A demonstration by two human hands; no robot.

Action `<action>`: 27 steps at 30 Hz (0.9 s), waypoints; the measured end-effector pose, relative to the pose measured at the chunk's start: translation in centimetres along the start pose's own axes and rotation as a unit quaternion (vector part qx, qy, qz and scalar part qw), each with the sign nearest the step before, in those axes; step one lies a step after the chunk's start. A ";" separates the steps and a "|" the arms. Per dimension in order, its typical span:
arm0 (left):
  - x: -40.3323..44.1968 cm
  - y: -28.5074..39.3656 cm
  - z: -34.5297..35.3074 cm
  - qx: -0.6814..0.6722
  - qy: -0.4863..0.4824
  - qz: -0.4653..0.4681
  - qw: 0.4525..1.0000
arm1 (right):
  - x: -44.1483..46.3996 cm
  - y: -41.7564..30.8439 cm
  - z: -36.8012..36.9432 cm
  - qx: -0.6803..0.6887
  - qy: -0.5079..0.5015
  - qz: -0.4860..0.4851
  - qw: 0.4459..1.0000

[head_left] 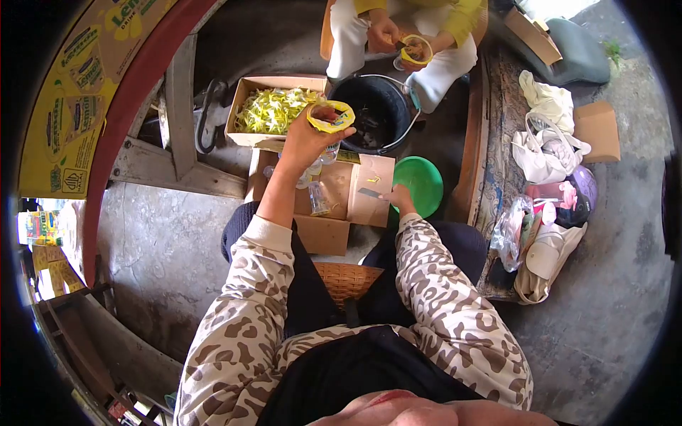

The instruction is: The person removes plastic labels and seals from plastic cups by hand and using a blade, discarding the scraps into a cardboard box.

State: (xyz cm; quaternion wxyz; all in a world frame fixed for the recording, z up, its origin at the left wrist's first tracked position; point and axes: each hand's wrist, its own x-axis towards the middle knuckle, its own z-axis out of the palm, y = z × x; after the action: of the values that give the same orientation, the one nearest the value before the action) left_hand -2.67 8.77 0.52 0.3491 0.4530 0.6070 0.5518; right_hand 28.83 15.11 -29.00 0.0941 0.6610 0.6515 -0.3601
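Note:
My left hand (304,145) is raised and closed around a clear plastic cup with a yellow rim (332,128). Something reddish shows inside the cup. In my right hand (402,198) is a small knife, its flat grey blade (370,192) pointing left over a flap of the open cardboard box (359,200). Clear plastic cups (319,199) lie in that box, below my left hand. Just beyond my right hand is a green basin (428,186). Another cardboard box (243,137), full of yellow-green strips (273,111), stands beyond my left wrist.
A black bucket (406,106) with a wire handle stands ahead. Across from me, a seated person (462,21) holds another yellow-rimmed cup (416,51). Bags (550,153) lie on a wooden bench (497,128) at right. A wooden frame (181,106) stands at left.

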 end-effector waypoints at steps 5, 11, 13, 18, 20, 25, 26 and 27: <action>0.3 -0.8 0.1 -0.014 -0.005 -0.012 1.000 | 0.1 0.1 -0.1 -0.010 -0.027 0.009 1.000; 0.7 -0.9 0.0 0.012 0.006 0.001 1.000 | -0.6 0.9 -0.4 -0.004 0.117 -0.005 0.993; 0.5 -0.8 -0.1 0.015 0.006 -0.005 1.000 | -2.1 -1.0 -2.5 -0.007 0.087 0.021 0.996; 0.7 -1.0 -0.2 0.022 0.009 0.011 1.000 | -3.6 -3.4 -5.5 -0.034 0.068 0.026 0.997; 0.4 -0.2 -0.3 0.052 0.016 0.005 0.999 | -5.4 -4.9 -6.7 -0.044 0.087 0.023 0.995; 0.0 0.1 -0.3 0.043 0.028 0.006 0.999 | -6.6 -5.0 -5.4 -0.036 0.226 0.013 0.973; 0.0 0.0 -0.4 0.047 0.030 0.001 0.998 | -6.7 -4.9 -4.9 -0.004 0.264 0.012 0.964; 0.0 0.1 -0.5 0.045 0.035 0.002 0.998 | -6.4 -4.6 -4.0 -0.007 0.266 0.008 0.964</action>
State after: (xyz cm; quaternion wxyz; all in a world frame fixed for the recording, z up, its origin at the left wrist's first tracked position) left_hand -3.07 8.60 0.73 0.3059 0.4499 0.6423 0.5399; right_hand 26.62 12.97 -20.67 -0.0752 0.7373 0.6503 -0.1667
